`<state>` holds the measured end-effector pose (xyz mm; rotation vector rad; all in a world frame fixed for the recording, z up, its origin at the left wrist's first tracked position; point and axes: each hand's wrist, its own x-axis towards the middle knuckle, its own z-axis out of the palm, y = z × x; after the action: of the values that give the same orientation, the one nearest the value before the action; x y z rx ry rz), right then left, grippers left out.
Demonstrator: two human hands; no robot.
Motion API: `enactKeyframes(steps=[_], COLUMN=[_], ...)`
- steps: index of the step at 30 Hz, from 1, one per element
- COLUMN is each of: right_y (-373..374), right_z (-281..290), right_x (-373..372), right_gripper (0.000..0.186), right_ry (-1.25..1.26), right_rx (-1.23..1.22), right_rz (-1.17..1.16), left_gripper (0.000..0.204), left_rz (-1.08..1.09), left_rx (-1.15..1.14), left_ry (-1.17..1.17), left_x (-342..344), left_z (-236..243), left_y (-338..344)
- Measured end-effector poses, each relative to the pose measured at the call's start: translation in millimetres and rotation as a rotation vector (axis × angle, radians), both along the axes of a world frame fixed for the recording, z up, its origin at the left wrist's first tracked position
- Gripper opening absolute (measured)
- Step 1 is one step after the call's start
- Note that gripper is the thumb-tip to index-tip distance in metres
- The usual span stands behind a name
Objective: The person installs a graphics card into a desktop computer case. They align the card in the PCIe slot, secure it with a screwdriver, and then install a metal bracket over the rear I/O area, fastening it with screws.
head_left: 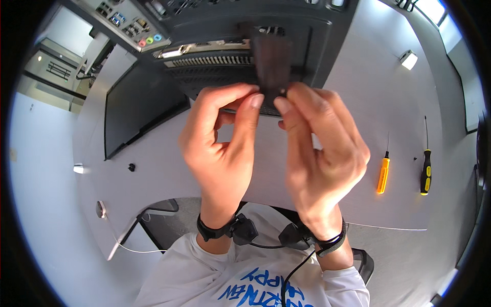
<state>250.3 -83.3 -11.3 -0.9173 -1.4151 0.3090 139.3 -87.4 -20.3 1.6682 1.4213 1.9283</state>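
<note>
Both of my hands pinch the lower end of a dark, flat, rectangular piece (274, 59), blurred so that its exact kind cannot be told. My left hand (220, 143) grips its left corner between thumb and forefinger. On the right corner, my right hand (327, 148) is closed the same way. Behind the piece stands a black computer case (317, 48), its back with ports and slot openings facing me. The piece overlaps the case in view; whether they touch, I cannot tell. A vented metal slot strip (209, 61) shows left of the piece.
A dark flat panel (143, 105) lies left of the case on the grey table (358, 128). Right of my hands lie a yellow-handled screwdriver (383, 175) and a black-and-yellow screwdriver (426, 171). A small black part (132, 167) sits at the left. A cable hangs between my wrist straps.
</note>
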Motion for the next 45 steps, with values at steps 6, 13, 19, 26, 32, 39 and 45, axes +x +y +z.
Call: enactKeyframes(steps=[6, 13, 19, 26, 32, 39, 45], right_y=[3, 16, 14, 14, 10, 8, 5], right_z=[-2, -12, -19, -21, -18, -15, -7], right_x=[3, -7, -5, -4, 1, 7, 10], right_gripper=[0.017, 0.021, 0.023, 0.026, 0.029, 0.025, 0.021], right_ry=[-0.011, -0.072, -0.013, -0.017, -0.01, 0.019, -0.016], right_rx=[0.02, 0.322, 0.316, 0.219, 0.112, -0.038, -0.128], right_rz=[-0.018, -0.198, -0.198, -0.181, -0.115, -0.03, -0.004], left_gripper=[0.008, 0.016, 0.019, 0.007, 0.003, 0.002, 0.024], left_rz=[-0.025, -0.017, -0.017, -0.002, 0.031, 0.079, 0.083], left_rx=[-0.038, 0.005, -0.024, 0.021, -0.032, -0.054, -0.079], left_ry=[-0.064, -0.089, -0.036, 0.042, 0.093, 0.144, 0.127], left_x=[0, 3, 5, 8, 8, 7, 6], left_z=[1, -4, -1, 1, 5, 7, 1], left_y=[-1, -3, -7, 0, -2, -1, 5])
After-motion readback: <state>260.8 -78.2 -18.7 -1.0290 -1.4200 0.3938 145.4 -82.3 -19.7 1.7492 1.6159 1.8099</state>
